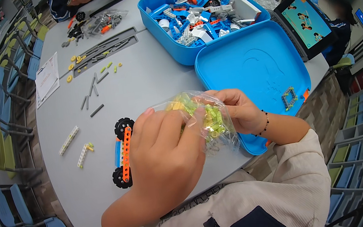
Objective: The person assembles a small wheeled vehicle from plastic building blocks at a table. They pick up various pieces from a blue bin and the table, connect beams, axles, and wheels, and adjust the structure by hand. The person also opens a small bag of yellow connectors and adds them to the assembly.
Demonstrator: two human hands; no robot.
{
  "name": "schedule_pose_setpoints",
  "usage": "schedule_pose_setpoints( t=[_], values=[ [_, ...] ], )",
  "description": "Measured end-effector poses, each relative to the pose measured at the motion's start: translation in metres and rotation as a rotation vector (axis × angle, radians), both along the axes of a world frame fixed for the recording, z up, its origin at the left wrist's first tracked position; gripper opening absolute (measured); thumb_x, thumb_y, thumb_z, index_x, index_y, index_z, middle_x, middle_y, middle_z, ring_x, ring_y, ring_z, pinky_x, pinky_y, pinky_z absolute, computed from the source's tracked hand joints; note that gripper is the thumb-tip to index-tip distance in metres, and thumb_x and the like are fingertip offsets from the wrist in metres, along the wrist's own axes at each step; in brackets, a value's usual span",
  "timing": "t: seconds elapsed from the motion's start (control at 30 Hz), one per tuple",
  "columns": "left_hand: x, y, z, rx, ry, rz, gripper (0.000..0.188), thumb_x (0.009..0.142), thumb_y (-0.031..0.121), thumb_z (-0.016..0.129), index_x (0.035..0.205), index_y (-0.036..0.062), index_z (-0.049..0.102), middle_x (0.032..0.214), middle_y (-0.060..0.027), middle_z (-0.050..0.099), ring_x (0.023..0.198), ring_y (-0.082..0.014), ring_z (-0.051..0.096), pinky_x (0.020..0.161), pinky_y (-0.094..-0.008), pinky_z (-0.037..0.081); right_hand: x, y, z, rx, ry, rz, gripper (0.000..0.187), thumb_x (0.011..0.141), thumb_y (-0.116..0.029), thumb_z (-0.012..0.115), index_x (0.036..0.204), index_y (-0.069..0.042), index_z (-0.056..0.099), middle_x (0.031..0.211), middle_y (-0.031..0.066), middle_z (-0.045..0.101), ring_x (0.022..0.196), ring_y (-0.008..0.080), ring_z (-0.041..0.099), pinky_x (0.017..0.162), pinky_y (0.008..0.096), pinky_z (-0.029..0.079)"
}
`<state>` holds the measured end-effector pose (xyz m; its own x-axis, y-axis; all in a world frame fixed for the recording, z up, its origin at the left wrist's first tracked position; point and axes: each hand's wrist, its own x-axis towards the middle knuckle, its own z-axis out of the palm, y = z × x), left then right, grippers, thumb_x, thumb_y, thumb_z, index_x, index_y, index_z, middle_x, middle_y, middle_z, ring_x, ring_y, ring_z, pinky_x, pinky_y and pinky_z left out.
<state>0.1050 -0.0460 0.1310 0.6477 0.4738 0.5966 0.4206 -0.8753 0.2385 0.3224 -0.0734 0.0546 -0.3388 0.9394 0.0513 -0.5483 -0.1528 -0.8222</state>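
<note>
Because it seems to be thin film around loose parts, I judge the clear, crinkled plastic bag filled with yellow-green plastic pieces (pixel 214 120) to be light, limp and a little slippery, its load apt to slide about inside. I find it between the two hands, just below the middle of the frame, near the left edge of the rounded blue plastic lid (pixel 239 77).

From my remote view, the left hand (pixel 165 146) is partly closed, fingers curled and thumb bent in at the bag's left side; its palm is hidden from me. The right hand (pixel 241 112) is nearly closed, pinching film at the upper right with thumb and fingertips.

I would take hold of a gathered fold along the top and support the bulging base, since a hard tug could split the film. The pieces look stiff and sturdy. Left of the bag, beside the left hand, I see an orange perforated beam (pixel 127 154) with black ridged wheels (pixel 122 178); I cannot tell whether that hand touches it.
</note>
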Motion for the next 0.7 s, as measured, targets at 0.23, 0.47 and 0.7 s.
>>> schedule_pose_setpoints(
  t=[0.23,0.47,0.7],
  values=[
    [-0.0034,0.0001,0.0033,-0.054,0.045,-0.025,0.026,0.067,0.010,0.067,0.092,0.0030,0.064,0.085,-0.0083,0.055,0.085,-0.0256,0.054,0.085,-0.0432,0.043,-0.0026,0.0023,-0.0038,0.042,0.004,0.022,0.022,0.091,-0.013,0.057,0.109,-0.003,0.063,0.134,0.0145,0.047,0.115,0.0228,0.053,0.094,0.0385,0.047],
    [-0.0021,0.0017,0.0005,-0.038,0.040,-0.042,0.019,0.069,0.009,0.063,0.087,0.0056,0.065,0.086,-0.0083,0.056,0.083,-0.0257,0.054,0.079,-0.0399,0.042,-0.0024,0.0003,-0.0020,0.014,-0.034,0.004,0.021,0.091,-0.012,0.057,0.109,-0.003,0.063,0.134,0.0146,0.047,0.116,0.0228,0.053,0.094,0.0383,0.047],
    [-0.0007,0.0021,-0.0025,-0.081,0.032,-0.052,0.025,0.064,0.010,0.072,0.088,0.0109,0.065,0.094,-0.0063,0.058,0.090,-0.0270,0.052,0.080,-0.0393,0.037,-0.0032,-0.0013,-0.0013,-0.013,0.000,-0.022,0.026,0.086,-0.014,0.064,0.109,-0.001,0.063,0.128,0.0126,0.051,0.112,0.0212,0.056,0.093,0.0361,0.049]
  ],
)
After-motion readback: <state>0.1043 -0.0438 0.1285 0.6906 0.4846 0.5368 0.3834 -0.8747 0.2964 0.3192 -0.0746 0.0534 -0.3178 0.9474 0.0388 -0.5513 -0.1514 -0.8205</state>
